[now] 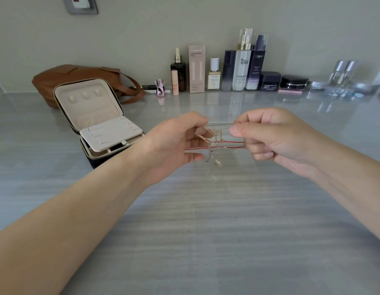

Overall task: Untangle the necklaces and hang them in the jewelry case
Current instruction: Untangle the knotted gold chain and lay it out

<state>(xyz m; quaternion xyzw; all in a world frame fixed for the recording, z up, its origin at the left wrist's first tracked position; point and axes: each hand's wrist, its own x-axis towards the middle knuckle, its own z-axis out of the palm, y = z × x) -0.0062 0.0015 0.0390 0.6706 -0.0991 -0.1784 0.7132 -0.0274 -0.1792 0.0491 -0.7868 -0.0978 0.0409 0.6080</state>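
Necklaces (217, 137) taut between left hand (174, 145) and right hand (276, 139), both hands in a pinch on them

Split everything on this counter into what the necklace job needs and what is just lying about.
For the job: tangled necklaces, pinched between left hand and right hand; open jewelry case.

Lying about: brown bag; cosmetic bottles and jars along the wall; small pink bottle.

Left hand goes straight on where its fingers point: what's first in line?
The right hand. The left hand points across at it; only the tangle of thin silver, gold and red necklaces both pinch spans the gap. Depth looks matched, unconfirmed from one view.
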